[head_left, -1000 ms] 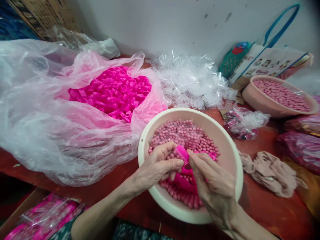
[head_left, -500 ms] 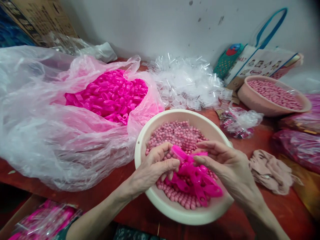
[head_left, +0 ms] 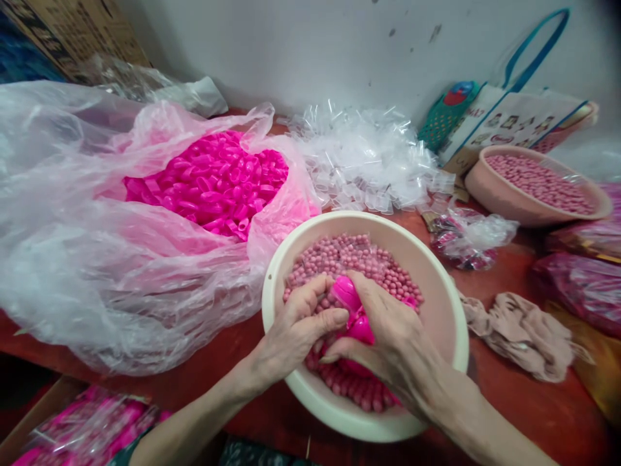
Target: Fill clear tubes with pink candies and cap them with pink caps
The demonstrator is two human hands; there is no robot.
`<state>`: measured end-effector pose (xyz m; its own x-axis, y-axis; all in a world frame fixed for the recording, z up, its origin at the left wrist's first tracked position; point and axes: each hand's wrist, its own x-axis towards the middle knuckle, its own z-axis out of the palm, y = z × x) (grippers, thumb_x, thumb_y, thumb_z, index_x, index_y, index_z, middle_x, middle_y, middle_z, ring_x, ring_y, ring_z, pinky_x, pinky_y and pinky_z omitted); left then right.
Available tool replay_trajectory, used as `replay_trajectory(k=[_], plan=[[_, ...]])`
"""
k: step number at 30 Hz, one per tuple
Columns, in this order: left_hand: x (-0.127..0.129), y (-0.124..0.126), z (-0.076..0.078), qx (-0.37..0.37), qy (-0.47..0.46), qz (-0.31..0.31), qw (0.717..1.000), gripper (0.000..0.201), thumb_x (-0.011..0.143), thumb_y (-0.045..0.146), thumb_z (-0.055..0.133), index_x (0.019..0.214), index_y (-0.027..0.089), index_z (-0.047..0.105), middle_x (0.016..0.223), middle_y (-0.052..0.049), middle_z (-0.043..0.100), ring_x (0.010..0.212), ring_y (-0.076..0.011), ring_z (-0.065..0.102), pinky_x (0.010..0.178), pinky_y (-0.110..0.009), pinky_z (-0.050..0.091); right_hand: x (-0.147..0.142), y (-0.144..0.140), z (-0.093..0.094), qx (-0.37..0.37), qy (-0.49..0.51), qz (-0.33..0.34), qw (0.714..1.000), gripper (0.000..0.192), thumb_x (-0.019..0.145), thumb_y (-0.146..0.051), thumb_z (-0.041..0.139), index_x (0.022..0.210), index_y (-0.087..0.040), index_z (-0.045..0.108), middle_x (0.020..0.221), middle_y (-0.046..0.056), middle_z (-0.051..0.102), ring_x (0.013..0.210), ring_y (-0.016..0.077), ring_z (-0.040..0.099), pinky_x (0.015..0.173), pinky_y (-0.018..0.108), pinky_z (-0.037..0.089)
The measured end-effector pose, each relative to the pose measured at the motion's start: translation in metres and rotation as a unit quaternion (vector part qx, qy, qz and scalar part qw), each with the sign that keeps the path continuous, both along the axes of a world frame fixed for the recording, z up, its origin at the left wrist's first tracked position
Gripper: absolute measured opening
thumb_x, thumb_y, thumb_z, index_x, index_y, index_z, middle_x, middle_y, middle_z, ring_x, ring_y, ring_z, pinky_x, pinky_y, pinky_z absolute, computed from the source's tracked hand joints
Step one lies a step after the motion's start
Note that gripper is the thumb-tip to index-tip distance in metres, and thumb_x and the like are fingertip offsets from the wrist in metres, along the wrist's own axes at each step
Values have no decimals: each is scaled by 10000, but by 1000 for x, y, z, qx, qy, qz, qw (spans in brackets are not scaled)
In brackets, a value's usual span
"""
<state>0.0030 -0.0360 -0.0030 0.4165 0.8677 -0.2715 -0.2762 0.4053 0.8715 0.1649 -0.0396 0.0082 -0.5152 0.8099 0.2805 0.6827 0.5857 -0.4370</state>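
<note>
Both hands pinching pink plastic shell over bowl: left hand, right hand; light, stiff, slick — best gripped at rims

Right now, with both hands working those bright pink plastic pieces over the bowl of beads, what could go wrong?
1. The cream round plastic bowl overhangs the red table's near edge; pressing down could tip it.
2. The left hand and right hand crowd the bright pink plastic pieces; one could drop and sink among the small dusty-pink beads.
3. Beads may spill toward the clear plastic bag.
</note>
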Motion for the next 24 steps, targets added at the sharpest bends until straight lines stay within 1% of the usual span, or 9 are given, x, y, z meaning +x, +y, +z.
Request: replay_trajectory(k=[4,6,9,11,13,18,20,22,24], plan=[[-1,-1,-2,12,14,-11,1000,172,830,296,604,833,172,485,667,53,432,525,-47,378,480,-161,306,1,1,-10,83,-61,11,995,442,856,-410,537,1173,-122,426,1066,180,595,935,286,593,737,388,521],[-2,-1,-3,35,36,-9,999,158,834,285,597,831,164,495,704,43,431,591,-59,387,530,-170,325,0,3,-11,102,-72,14,992,352,861,-431,509,1055,-140,471,980,162,606,858,275,601,689,376,512],[-3,-1,-1,72,64,-13,995,138,847,264,572,810,156,493,723,38,417,648,-74,382,582,-187,336,-6,4,-8,139,-91,-6,986,281,873,-442,448,873,-162,475,778,110,584,633,222,566,520,318,439],[-4,0,-1,85,77,-15,993,135,855,257,555,800,157,483,722,39,410,656,-80,380,591,-197,335,-12,5,-6,178,-104,-17,978,257,871,-408,428,818,-160,473,663,70,544,523,189,512,441,292,355],[-4,0,0,88,85,-9,992,149,854,261,554,784,159,471,704,42,399,639,-79,373,567,-198,322,-17,5,-5,194,-96,-21,976,212,849,-356,438,789,-157,478,610,49,521,494,177,494,418,284,305],[-3,2,-2,64,37,6,997,179,832,268,597,774,159,468,671,48,420,587,-56,392,529,-167,329,-18,5,-3,104,-20,-35,994,184,798,-340,520,839,-164,489,685,39,549,565,156,509,471,257,346],[-2,3,-2,25,-3,-4,1000,161,849,306,575,839,170,490,639,52,452,515,-45,409,483,-158,344,-10,9,5,10,16,-2,1000,202,832,-358,524,876,-163,498,702,15,560,563,137,511,511,250,380],[-3,4,-1,-10,-19,-30,999,188,862,355,550,892,176,504,591,53,479,421,-40,408,387,-147,301,-1,17,15,-116,66,18,991,254,914,-399,434,835,-175,524,684,-2,571,567,128,523,543,247,398],[-4,5,0,-27,-15,-65,997,214,844,365,574,905,170,510,586,40,525,381,-43,437,332,-135,265,4,27,22,-184,106,-20,977,444,958,-459,298,712,-181,541,632,-3,565,586,134,538,574,254,407]])
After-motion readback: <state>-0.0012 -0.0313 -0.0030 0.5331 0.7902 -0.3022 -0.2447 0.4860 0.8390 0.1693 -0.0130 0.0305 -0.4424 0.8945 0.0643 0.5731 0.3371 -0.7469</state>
